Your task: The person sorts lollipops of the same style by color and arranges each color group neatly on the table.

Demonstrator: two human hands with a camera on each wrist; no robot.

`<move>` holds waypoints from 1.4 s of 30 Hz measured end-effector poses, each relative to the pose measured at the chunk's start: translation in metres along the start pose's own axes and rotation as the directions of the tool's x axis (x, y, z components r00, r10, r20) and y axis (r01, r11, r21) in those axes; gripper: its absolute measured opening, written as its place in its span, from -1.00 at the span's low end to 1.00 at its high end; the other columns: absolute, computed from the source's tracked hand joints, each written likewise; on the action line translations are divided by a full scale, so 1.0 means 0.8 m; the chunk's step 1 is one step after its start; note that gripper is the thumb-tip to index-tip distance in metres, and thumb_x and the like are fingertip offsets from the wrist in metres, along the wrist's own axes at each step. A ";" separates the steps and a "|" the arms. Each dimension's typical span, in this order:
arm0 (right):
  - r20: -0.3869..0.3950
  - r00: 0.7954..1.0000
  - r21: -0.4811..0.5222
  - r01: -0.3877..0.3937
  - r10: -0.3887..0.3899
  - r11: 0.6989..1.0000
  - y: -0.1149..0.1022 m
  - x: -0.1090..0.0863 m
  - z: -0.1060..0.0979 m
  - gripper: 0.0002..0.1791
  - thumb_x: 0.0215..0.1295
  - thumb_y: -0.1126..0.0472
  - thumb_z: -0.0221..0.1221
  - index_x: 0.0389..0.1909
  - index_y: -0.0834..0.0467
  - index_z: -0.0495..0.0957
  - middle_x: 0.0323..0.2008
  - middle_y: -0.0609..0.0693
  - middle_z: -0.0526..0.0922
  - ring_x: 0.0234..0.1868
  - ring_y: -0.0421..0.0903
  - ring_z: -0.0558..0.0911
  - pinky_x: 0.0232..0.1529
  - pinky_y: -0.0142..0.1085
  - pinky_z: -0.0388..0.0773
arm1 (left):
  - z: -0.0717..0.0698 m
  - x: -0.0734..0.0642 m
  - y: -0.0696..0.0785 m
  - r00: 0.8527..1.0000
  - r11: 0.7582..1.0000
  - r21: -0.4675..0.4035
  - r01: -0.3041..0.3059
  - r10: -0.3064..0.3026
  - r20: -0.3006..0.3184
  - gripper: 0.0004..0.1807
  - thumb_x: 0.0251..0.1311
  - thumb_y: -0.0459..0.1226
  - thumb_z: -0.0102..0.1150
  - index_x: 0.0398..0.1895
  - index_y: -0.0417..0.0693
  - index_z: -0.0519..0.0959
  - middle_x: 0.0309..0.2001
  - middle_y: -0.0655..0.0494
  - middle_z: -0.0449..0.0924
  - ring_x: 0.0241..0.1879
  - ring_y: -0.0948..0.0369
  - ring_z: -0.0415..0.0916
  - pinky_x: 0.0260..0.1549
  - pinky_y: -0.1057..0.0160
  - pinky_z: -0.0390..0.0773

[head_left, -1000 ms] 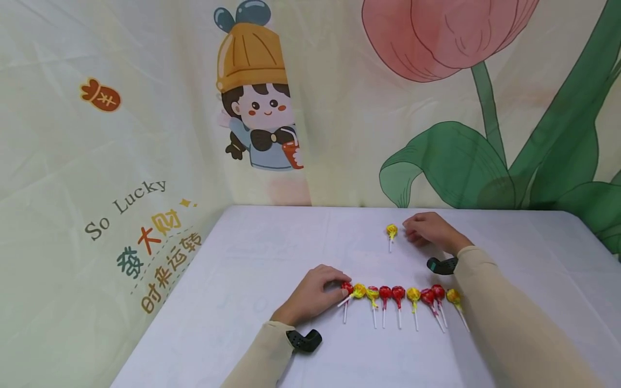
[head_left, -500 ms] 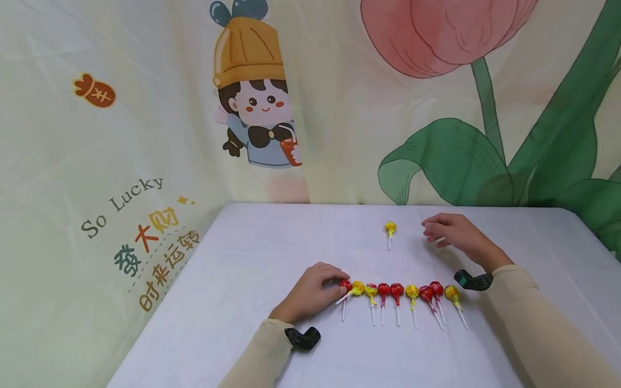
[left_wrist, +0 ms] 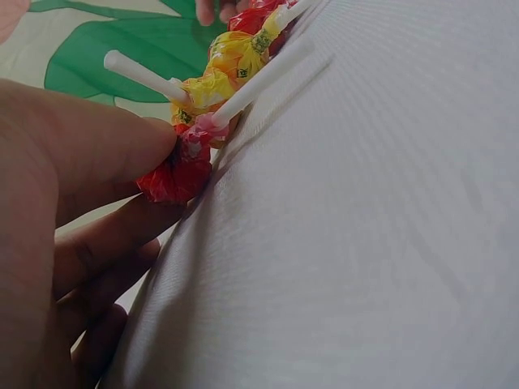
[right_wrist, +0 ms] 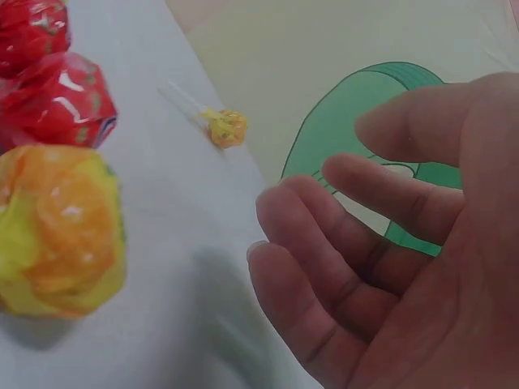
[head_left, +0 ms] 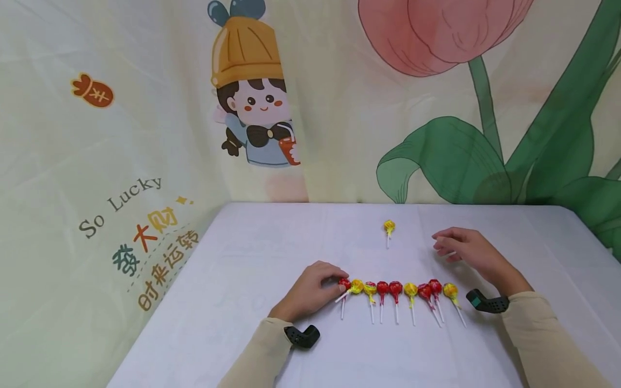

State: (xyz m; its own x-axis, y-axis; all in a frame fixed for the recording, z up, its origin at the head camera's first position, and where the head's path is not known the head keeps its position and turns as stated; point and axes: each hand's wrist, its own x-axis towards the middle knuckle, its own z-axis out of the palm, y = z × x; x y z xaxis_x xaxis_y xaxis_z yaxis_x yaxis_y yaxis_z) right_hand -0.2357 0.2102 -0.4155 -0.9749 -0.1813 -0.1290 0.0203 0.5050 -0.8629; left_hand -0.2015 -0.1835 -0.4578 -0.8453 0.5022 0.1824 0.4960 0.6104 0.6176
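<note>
Row of nine lollipops (head_left: pixel 395 288) formed; one yellow lollipop (head_left: pixel 389 226) outside it.
Left hand (head_left: pixel 310 289) pinches the leftmost red lollipop (left_wrist: pixel 177 174); right hand (head_left: pixel 477 253) hovers, grip loose, empty.

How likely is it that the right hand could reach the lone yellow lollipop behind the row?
Probably yes: the right hand holds nothing, and no object shows between it and the lone yellow lollipop. The row of lollipops lies in front, off that path.
</note>
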 end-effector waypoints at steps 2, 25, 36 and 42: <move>-0.007 1.000 0.003 0.000 0.000 1.000 0.001 -0.002 0.001 -0.43 0.51 -0.08 0.06 0.29 0.28 0.43 0.08 0.22 0.60 0.03 0.11 0.60 0.01 -0.10 0.60 | -0.001 0.001 0.000 1.000 1.000 -0.001 -0.001 0.001 -0.004 -0.73 0.31 -0.15 0.28 0.06 0.19 0.68 0.03 0.36 0.60 0.11 0.29 0.45 0.18 0.08 0.41; -0.010 1.000 -0.164 0.000 -0.002 0.986 0.019 -0.043 0.010 -0.51 0.47 -0.01 0.14 0.19 0.28 0.51 -0.13 0.07 0.65 -0.18 -0.01 0.59 -0.18 -0.23 0.59 | 0.000 0.001 0.003 1.000 1.000 -0.013 0.014 -0.014 0.004 -0.72 0.32 -0.20 0.27 0.08 0.19 0.68 0.05 0.37 0.59 0.13 0.30 0.44 0.19 0.09 0.41; -0.005 1.000 -0.219 0.025 -0.027 0.975 0.028 -0.055 0.007 -0.50 0.45 -0.05 0.16 0.17 0.25 0.54 -0.16 0.02 0.67 -0.20 -0.04 0.58 -0.27 -0.23 0.59 | -0.003 0.002 -0.001 1.000 0.997 -0.070 0.023 -0.025 -0.019 -0.72 0.31 -0.21 0.28 0.07 0.17 0.68 0.02 0.39 0.60 0.12 0.30 0.46 0.19 0.08 0.42; 0.035 0.999 -0.226 0.019 -0.012 0.974 0.033 -0.062 0.005 -0.47 0.43 -0.09 0.18 0.18 0.24 0.54 -0.16 0.00 0.65 -0.19 -0.04 0.56 -0.30 -0.24 0.58 | -0.001 0.000 -0.003 0.999 0.995 -0.092 0.028 -0.030 -0.016 -0.72 0.32 -0.19 0.28 0.08 0.16 0.68 -0.01 0.43 0.60 0.11 0.34 0.47 0.19 0.11 0.42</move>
State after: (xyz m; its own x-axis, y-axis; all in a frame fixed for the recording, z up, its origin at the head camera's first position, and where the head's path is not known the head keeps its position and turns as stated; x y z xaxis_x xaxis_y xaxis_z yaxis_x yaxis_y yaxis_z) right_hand -0.1857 0.2291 -0.4341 -0.9668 -0.2163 -0.1358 -0.0491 0.6791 -0.7324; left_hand -0.2034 -0.1857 -0.4585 -0.8626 0.4743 0.1760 0.4518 0.5655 0.6900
